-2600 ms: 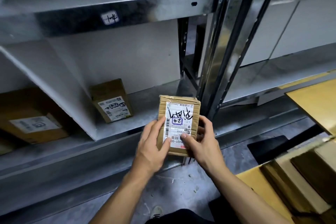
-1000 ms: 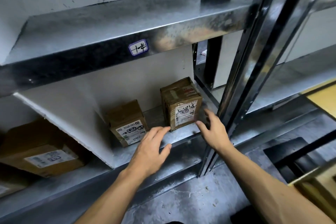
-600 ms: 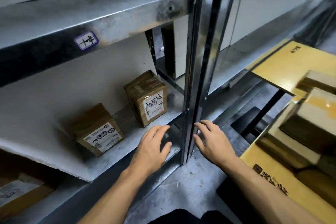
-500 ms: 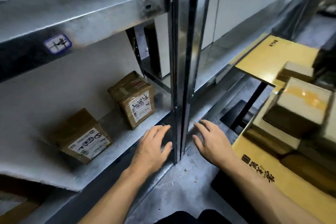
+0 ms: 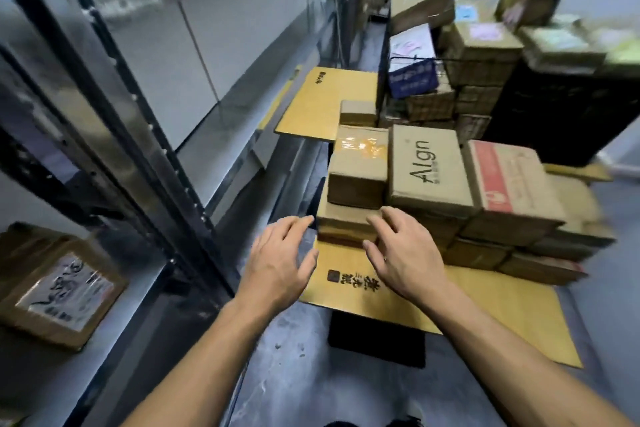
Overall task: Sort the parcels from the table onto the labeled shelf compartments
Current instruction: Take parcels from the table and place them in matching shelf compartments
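Parcels (image 5: 429, 177) stacked on table (image 5: 485, 305), centre right of frame. Flat parcel (image 5: 346, 222) at near corner: probable next pick. Left hand (image 5: 277, 260), right hand (image 5: 405, 253) flank it, fingers spread, holding nothing, presumably for two-handed lift. Shelved parcel (image 5: 59, 288) lower left.

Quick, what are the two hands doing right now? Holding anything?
Left hand: open, holding nothing.
Right hand: open, holding nothing, fingers close to a parcel.
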Demonstrator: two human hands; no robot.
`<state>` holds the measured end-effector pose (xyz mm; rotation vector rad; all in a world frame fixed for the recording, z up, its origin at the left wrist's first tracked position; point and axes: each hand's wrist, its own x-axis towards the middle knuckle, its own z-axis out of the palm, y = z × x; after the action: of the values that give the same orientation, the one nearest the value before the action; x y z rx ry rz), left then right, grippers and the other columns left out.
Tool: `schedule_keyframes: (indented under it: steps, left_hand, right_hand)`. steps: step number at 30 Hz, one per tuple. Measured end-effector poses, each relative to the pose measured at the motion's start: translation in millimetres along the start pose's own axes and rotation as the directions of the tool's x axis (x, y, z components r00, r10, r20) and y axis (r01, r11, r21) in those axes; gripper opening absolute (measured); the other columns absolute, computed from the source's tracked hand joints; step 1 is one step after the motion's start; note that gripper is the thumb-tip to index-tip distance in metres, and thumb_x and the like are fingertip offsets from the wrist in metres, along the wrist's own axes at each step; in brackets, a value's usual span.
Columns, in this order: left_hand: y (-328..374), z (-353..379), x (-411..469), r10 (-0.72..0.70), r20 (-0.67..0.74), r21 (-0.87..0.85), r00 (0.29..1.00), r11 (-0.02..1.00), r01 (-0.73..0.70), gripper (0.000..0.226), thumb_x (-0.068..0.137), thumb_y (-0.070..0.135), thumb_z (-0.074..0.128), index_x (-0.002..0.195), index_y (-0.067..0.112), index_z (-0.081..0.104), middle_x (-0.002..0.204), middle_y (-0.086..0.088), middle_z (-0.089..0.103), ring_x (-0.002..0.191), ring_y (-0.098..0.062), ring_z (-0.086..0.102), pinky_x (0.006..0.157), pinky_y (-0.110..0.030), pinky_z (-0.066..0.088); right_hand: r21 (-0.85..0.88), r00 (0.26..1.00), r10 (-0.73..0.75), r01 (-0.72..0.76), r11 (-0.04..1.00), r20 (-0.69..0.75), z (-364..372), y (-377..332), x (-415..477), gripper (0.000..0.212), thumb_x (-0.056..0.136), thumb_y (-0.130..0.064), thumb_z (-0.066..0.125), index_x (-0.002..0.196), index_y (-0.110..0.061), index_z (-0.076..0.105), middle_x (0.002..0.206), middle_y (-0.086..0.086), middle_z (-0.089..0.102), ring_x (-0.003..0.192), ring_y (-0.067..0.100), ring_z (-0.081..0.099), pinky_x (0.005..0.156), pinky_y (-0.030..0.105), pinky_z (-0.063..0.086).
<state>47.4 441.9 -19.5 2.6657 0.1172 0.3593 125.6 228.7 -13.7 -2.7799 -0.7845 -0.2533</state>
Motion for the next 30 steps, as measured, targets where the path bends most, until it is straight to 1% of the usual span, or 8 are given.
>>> schedule_keyframes:
  steps: [6,8,13,17,20,24,27,30]
  left_hand:
    - [84,38,48,0.194,0.022,-0.042,0.981,0.98,-0.193,0.053,0.09,0.037,0.058,0.14,0.024,0.047,0.133,0.002,0.052,0.122,-0.018,0.045,0.106,-0.036,0.037]
    - [116,54,61,0.229,0.021,-0.043,0.973,0.973,-0.228,0.054,0.091,0.04,0.056,0.141,0.025,0.044,0.136,0.002,0.05,0.124,-0.017,0.043,0.107,-0.034,0.032]
    - [205,98,94,0.317,0.018,-0.062,0.948,0.947,-0.316,0.054,0.09,0.042,0.057,0.141,0.028,0.044,0.136,0.002,0.05,0.125,-0.017,0.043,0.108,-0.037,0.035]
    - [280,133,124,0.405,0.03,-0.047,0.914,0.914,-0.403,0.055,0.092,0.052,0.043,0.143,0.033,0.038,0.142,0.007,0.045,0.126,-0.013,0.04,0.107,-0.037,0.036]
    - [314,162,141,0.424,0.072,-0.044,0.903,0.906,-0.422,0.052,0.093,0.05,0.043,0.142,0.034,0.038,0.141,0.009,0.043,0.123,-0.013,0.041,0.105,-0.037,0.04]
    - [337,199,138,0.404,0.168,-0.028,0.899,0.914,-0.405,0.05,0.093,0.053,0.04,0.14,0.04,0.035,0.141,0.016,0.037,0.127,-0.01,0.036,0.108,-0.034,0.035]
    - [356,206,158,0.386,0.157,-0.015,0.909,0.921,-0.389,0.05,0.094,0.053,0.04,0.142,0.039,0.035,0.142,0.014,0.037,0.13,-0.009,0.031,0.11,-0.033,0.029]
    - [367,214,161,0.357,0.179,-0.021,0.917,0.933,-0.359,0.051,0.094,0.051,0.042,0.142,0.036,0.037,0.142,0.011,0.039,0.129,-0.01,0.033,0.111,-0.034,0.032]
  right_hand:
    - [-0.029,0.977,0.177,-0.181,0.983,-0.117,-42,87,-28,0.045,0.092,-0.036,0.063,0.132,-0.015,0.059,0.132,0.015,0.057,0.12,0.035,0.055,0.099,0.047,0.048]
    - [-0.032,0.961,0.225,-0.233,0.972,-0.158,-56,122,-40,0.045,0.091,-0.035,0.064,0.131,-0.015,0.059,0.133,0.016,0.057,0.119,0.036,0.056,0.096,0.048,0.05]
    - [-0.034,0.927,0.301,-0.317,0.948,-0.224,-82,219,-67,0.044,0.089,-0.031,0.067,0.128,-0.013,0.06,0.123,0.016,0.061,0.109,0.039,0.059,0.088,0.05,0.053]
    - [-0.022,0.885,0.391,-0.41,0.912,-0.252,-98,306,-73,0.041,0.087,-0.03,0.072,0.124,-0.013,0.064,0.127,0.016,0.061,0.116,0.038,0.058,0.097,0.048,0.049]
    - [-0.006,0.859,0.506,-0.508,0.861,-0.077,-93,358,-72,0.049,0.096,-0.044,0.057,0.14,-0.023,0.052,0.146,0.012,0.046,0.133,0.033,0.044,0.106,0.045,0.04]
    - [0.061,0.819,0.555,-0.567,0.822,0.145,-62,393,-80,0.054,0.099,-0.056,0.044,0.147,-0.033,0.039,0.153,0.005,0.033,0.134,0.031,0.039,0.105,0.044,0.042]
    - [0.143,0.808,0.552,-0.583,0.8,0.206,-56,407,-65,0.054,0.1,-0.055,0.043,0.15,-0.035,0.036,0.151,0.007,0.035,0.132,0.032,0.043,0.103,0.04,0.041]
    - [0.268,0.772,0.584,-0.636,0.724,0.253,-46,415,-64,0.056,0.101,-0.05,0.046,0.153,-0.036,0.032,0.15,0.012,0.038,0.133,0.033,0.044,0.105,0.038,0.041]
